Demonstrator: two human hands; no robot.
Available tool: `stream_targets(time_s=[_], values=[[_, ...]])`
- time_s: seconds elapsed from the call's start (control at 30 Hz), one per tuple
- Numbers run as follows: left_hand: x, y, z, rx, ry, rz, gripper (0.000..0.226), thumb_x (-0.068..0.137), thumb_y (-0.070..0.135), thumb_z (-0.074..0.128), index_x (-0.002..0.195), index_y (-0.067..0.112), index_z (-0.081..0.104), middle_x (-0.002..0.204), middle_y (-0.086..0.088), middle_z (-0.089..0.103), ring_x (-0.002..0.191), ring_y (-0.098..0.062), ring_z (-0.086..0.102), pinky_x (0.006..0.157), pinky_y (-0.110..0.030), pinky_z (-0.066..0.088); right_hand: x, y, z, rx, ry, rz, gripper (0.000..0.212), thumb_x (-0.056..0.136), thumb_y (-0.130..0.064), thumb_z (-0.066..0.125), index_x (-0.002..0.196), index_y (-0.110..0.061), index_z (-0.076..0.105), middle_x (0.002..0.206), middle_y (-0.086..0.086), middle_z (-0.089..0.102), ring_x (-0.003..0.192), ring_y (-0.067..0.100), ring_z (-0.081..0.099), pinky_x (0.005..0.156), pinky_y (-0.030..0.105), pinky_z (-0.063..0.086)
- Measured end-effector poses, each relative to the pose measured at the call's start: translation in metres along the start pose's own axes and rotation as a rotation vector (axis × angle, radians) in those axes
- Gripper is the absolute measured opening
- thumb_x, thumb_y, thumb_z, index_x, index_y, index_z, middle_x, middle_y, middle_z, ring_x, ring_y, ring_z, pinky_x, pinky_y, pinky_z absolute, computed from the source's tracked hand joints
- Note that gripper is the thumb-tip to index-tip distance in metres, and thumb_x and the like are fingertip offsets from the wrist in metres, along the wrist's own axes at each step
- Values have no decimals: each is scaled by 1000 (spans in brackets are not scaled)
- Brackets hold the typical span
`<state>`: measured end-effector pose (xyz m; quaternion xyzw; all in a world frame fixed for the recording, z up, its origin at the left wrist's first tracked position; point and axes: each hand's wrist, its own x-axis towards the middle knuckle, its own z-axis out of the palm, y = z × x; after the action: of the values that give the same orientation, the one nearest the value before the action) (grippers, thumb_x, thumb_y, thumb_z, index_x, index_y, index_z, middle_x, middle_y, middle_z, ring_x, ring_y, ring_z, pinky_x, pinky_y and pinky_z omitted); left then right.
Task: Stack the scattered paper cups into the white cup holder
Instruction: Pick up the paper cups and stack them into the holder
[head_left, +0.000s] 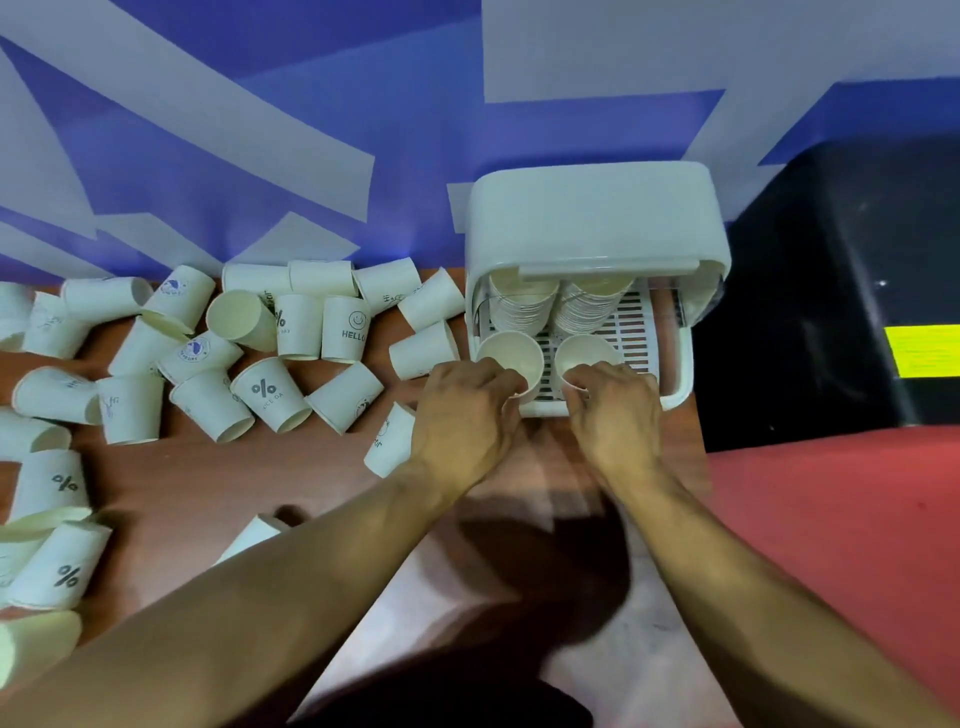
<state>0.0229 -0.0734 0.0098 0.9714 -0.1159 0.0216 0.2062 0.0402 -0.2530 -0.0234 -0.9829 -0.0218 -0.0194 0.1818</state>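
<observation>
The white cup holder (597, 218) stands at the back of the brown table, its lid raised over a slatted tray. Two stacks of nested paper cups (524, 306) lie on their sides inside it. My left hand (467, 410) grips a paper cup (511, 356) at the tray's front left, in front of the left stack. My right hand (615, 410) pinches the rim of a second cup (584, 353) in front of the right stack. Several loose cups (270, 387), some printed with "%" or "HELLO", lie scattered across the table to the left.
A black box (831, 291) with a yellow label sits right of the holder. A blue and white wall runs behind the table. Red floor (841, 519) shows past the table's right edge. One cup (387, 441) lies just left of my left wrist.
</observation>
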Motion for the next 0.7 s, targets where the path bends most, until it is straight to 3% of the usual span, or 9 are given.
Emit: stream_targets(time_s=[0.13, 0.3, 0.47, 0.7], values=[[6, -6, 3, -4, -21, -4, 17, 83, 21, 62, 96, 21, 72, 85, 1, 66, 79, -27, 61, 76, -37, 43, 6, 1, 14, 0, -123, 43, 12, 84, -25, 68, 89, -17, 76, 78, 7, 71, 76, 34, 63, 74, 39, 47], [13, -5, 7, 22, -30, 4, 16, 82, 20, 64, 95, 21, 73, 86, 1, 67, 78, -27, 62, 78, -38, 44, 8, 0, 21, -68, -150, 1, 23, 88, -30, 64, 71, -17, 70, 68, 7, 66, 70, 31, 59, 70, 36, 37], [18, -6, 16, 81, -106, 39, 16, 79, 15, 70, 93, 22, 76, 84, -1, 71, 74, -29, 64, 74, -38, 48, 6, 3, 25, -89, -151, 9, 20, 90, -33, 60, 84, -19, 73, 77, 6, 70, 80, 31, 60, 74, 36, 36], [24, -10, 29, 115, -212, 47, 17, 86, 21, 69, 100, 19, 77, 93, -6, 74, 85, -32, 66, 79, -37, 48, 4, 4, 24, -51, -146, 18, 26, 89, -37, 62, 105, -20, 73, 94, 6, 72, 94, 30, 62, 81, 38, 39]])
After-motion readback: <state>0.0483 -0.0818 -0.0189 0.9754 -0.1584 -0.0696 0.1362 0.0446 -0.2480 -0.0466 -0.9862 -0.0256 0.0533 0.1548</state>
